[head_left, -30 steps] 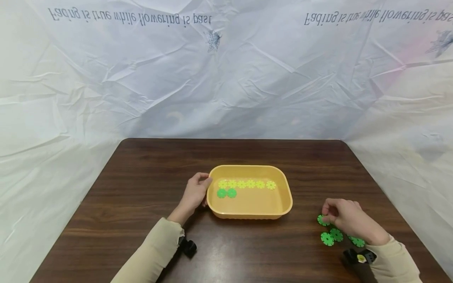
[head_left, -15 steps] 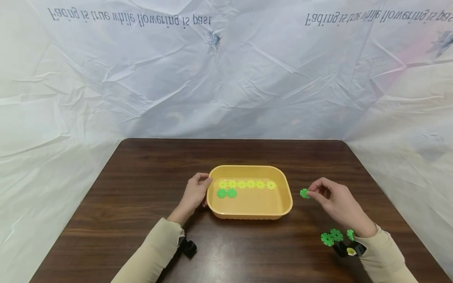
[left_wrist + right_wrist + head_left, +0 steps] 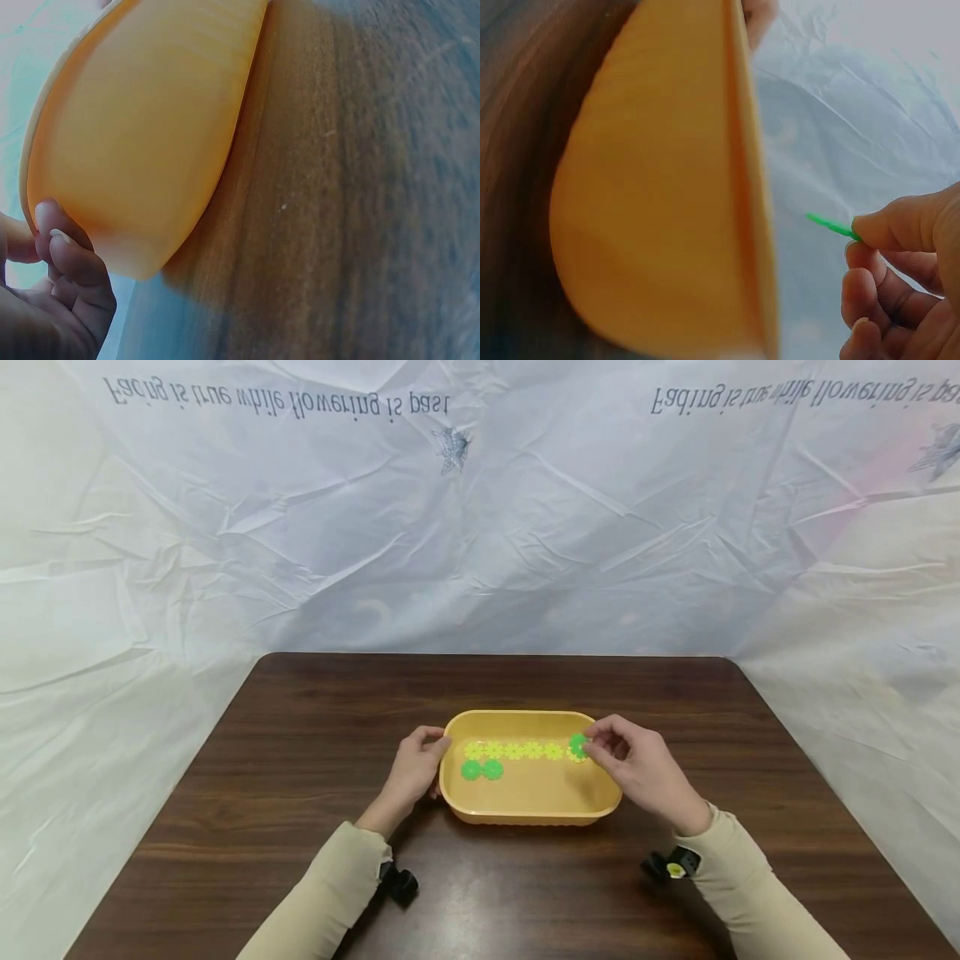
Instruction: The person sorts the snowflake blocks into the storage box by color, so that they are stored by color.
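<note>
A yellow plastic tray (image 3: 530, 817) sits on the table, holding a row of several yellow snowflake discs (image 3: 512, 751) and, below that row's left end, two green snowflake discs (image 3: 482, 770). My left hand (image 3: 415, 766) grips the tray's left rim; in the left wrist view its thumb and curled fingers (image 3: 75, 259) are on either side of the rim. Over the tray's right end, my right hand (image 3: 643, 767) pinches another green snowflake disc (image 3: 577, 744) between thumb and fingers. That disc (image 3: 829, 224) shows edge-on in the right wrist view, above the rim, and overlaps the rightmost yellow disc in the head view.
The dark wooden table (image 3: 337, 693) surrounds the tray. Behind it hangs a white printed sheet (image 3: 487, 568). My right forearm (image 3: 738, 868) lies across the table's right side, covering the spot where loose green discs lay.
My right hand picked up a green disc from the right of the table and carried it left and away from me, over the tray. The left hand stays on the rim.
</note>
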`<state>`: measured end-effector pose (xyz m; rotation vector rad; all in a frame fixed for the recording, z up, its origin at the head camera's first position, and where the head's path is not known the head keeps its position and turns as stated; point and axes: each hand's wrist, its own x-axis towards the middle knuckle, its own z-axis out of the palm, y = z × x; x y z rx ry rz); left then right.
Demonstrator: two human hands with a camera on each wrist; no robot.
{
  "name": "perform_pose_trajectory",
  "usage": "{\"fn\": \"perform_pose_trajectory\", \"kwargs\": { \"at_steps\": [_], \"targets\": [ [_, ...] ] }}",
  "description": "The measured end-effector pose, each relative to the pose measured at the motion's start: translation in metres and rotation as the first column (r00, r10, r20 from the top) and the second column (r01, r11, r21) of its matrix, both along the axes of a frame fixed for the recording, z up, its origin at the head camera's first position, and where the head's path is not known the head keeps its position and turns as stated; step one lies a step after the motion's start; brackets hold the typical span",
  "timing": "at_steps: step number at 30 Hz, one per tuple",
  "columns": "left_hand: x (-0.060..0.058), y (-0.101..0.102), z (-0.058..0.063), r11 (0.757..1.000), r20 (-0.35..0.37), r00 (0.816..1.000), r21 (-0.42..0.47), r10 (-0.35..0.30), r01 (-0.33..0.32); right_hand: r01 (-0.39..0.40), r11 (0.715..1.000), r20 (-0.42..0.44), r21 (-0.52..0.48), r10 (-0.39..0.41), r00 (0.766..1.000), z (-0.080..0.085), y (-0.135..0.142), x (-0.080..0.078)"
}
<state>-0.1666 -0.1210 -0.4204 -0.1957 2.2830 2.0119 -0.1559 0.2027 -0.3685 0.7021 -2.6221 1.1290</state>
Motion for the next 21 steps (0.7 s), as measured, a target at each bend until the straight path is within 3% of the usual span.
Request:
{"fn": "perform_pose_trajectory", "kwargs": {
  "at_steps": [6,13,21],
  "targets": [
    [-0.002,0.001,-0.001,1.000,-0.003,1.000,-0.003,-0.002,0.002,-0.088,0.996,0.009,0.003,0.088,0.996,-0.011,-0.022,-0.010],
    [0.000,0.001,0.000,1.000,-0.003,1.000,-0.001,0.000,0.000,-0.143,0.990,0.087,-0.002,0.143,0.986,-0.016,-0.044,-0.016],
    [0.002,0.001,0.000,1.000,-0.004,1.000,-0.002,0.005,-0.005,-0.135,0.980,0.109,0.146,0.120,0.987,-0.022,-0.065,-0.021]
  ]
}}
